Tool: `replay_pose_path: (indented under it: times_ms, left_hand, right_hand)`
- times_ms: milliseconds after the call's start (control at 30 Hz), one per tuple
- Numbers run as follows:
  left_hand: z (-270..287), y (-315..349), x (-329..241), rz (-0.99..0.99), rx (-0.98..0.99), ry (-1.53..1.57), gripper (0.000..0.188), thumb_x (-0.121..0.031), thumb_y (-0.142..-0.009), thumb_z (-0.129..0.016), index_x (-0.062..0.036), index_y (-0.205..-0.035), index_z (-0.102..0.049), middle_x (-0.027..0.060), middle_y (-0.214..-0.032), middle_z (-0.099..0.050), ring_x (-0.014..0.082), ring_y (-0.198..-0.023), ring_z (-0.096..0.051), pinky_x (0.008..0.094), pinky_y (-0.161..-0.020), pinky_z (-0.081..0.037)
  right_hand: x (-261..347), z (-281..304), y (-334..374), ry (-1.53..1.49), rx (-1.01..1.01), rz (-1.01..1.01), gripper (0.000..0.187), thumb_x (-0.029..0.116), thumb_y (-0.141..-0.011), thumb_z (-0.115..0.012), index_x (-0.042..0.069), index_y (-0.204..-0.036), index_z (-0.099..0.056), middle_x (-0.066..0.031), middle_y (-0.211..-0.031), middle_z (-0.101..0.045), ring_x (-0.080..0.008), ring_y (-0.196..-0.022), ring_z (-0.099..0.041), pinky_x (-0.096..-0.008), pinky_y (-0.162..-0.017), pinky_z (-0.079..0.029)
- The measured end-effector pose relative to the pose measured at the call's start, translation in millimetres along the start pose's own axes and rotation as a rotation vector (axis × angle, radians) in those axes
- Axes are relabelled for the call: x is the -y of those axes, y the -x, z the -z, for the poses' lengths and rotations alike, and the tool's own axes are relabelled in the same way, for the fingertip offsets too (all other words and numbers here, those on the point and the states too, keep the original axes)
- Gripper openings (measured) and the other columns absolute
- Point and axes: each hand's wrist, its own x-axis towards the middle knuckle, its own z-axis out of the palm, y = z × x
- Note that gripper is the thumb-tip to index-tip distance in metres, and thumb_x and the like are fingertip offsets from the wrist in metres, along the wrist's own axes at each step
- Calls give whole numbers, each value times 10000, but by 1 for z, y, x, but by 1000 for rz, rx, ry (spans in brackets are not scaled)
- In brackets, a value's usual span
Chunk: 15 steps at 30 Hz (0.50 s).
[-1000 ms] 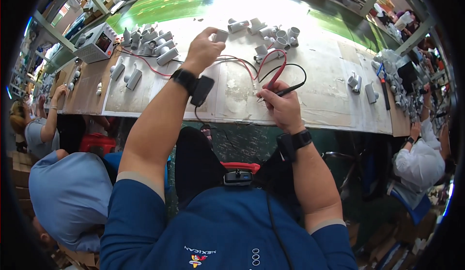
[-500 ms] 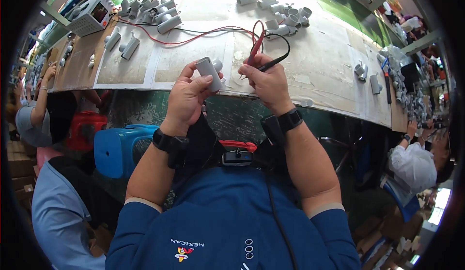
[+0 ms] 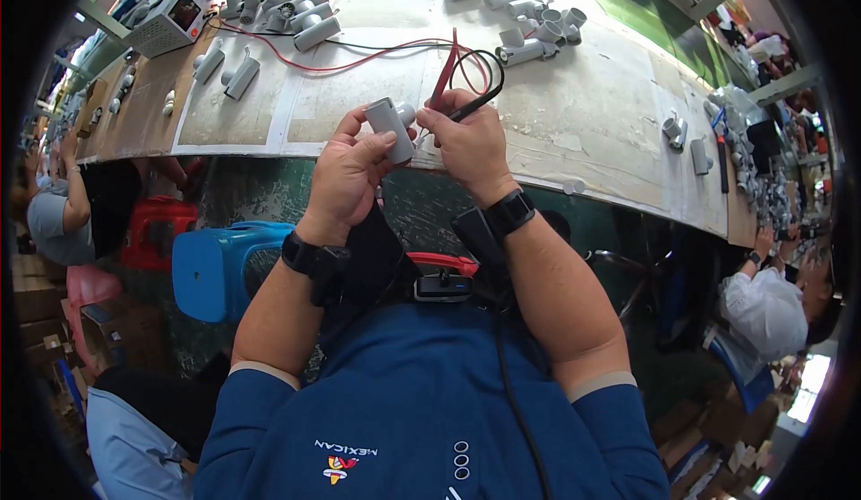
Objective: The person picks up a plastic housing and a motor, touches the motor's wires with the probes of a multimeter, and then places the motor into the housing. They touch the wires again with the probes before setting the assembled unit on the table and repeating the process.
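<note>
The fingers of the left hand (image 3: 346, 177) clamp the grey tube (image 3: 388, 130) over the surface (image 3: 592, 128)'s near edge, those of the right hand (image 3: 475, 147) pinch a red probe (image 3: 444, 83) and black probe (image 3: 469, 108) just right, and bracing the tube while guiding the tips gently should help.

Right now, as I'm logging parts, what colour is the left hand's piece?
The piece is light grey, clearest in the head view.

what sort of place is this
Probably a factory or assembly workshop: many similar gray parts lie on a long worktable, the right hand holds red and black probes, and other people are at the table too.
</note>
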Motion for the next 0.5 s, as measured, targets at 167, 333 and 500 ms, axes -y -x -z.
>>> replay_pose_path:
  times_ms: [167,333,500]
  left_hand:
    - [-4,1,1,-6,-21,43,397,-16,-979,-609,-30,-1353,-477,161,-1231,-661,275,-1124,-686,407,-937,-599]
    - [-3,1,2,-13,-18,30,397,-28,-984,-606,-32,-1359,-473,172,-1261,-650,283,-1143,-679,419,-957,-590]
    - [-1,-2,5,-22,-9,11,401,-45,-991,-596,-38,-1369,-462,195,-1310,-629,309,-1185,-664,448,-998,-572]
  right_hand:
    - [0,-2,1,62,-8,22,177,166,-898,-764,2,-945,-718,-20,-739,-687,-76,-650,-601,-257,-591,-467]
    - [3,-1,3,128,-14,27,203,195,-897,-764,2,-943,-720,-38,-760,-699,-90,-682,-617,-269,-622,-480]
    - [0,-3,1,173,-24,39,213,201,-895,-762,1,-955,-719,-42,-778,-704,-101,-706,-625,-277,-648,-491]
